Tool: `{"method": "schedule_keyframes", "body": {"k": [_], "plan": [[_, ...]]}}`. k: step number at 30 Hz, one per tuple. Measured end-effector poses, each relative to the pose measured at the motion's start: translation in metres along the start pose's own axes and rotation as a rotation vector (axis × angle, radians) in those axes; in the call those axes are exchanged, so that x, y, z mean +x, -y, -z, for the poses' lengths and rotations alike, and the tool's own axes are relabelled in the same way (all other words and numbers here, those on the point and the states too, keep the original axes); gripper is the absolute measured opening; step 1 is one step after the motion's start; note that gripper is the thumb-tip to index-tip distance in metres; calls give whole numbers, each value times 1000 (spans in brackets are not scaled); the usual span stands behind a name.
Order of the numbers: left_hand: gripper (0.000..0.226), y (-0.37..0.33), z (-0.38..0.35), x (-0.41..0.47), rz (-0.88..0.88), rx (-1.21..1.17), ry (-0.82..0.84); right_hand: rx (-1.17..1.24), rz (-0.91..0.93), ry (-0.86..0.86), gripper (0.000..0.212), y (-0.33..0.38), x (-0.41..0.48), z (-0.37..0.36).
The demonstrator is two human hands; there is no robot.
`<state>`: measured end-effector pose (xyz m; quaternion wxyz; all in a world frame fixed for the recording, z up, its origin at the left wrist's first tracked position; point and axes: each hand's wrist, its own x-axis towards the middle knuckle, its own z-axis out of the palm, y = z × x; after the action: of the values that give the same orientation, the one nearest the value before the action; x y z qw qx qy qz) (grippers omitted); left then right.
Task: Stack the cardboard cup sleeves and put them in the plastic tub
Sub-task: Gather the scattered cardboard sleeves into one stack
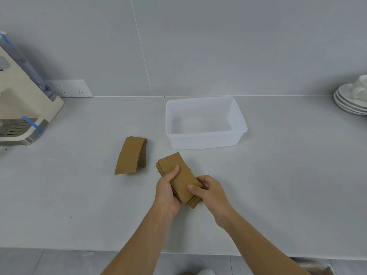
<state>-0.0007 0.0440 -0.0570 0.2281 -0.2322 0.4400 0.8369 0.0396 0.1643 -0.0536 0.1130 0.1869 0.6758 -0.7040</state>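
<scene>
A stack of brown cardboard cup sleeves (176, 171) is held just above the counter between both hands. My left hand (167, 192) grips its left side, thumb on top. My right hand (210, 190) pinches its near right end. A second stack of sleeves (130, 155) lies flat on the counter to the left, untouched. The translucent plastic tub (206, 142) stands behind the held stack, a short way off, with nothing visible inside.
A cream drinks machine (21, 108) with blue tape stands at the far left. White saucers with a cup (351, 100) are stacked at the far right. A wall socket (71, 88) sits behind. The counter's front edge (79, 250) runs near my forearms.
</scene>
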Motion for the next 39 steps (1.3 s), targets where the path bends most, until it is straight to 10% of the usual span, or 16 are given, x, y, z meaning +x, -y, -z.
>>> {"method": "schedule_keyframes", "body": {"k": [16,26,39], "plan": [[22,-35,-12,-14,-179,103,-87,-136,130,257,15,35,22,-6],[33,-90,5,-5,-454,179,-242,-48,198,163,11,59,40,-63],[26,-163,55,27,-336,419,-188,-88,113,-142,12,68,75,-158]]}}
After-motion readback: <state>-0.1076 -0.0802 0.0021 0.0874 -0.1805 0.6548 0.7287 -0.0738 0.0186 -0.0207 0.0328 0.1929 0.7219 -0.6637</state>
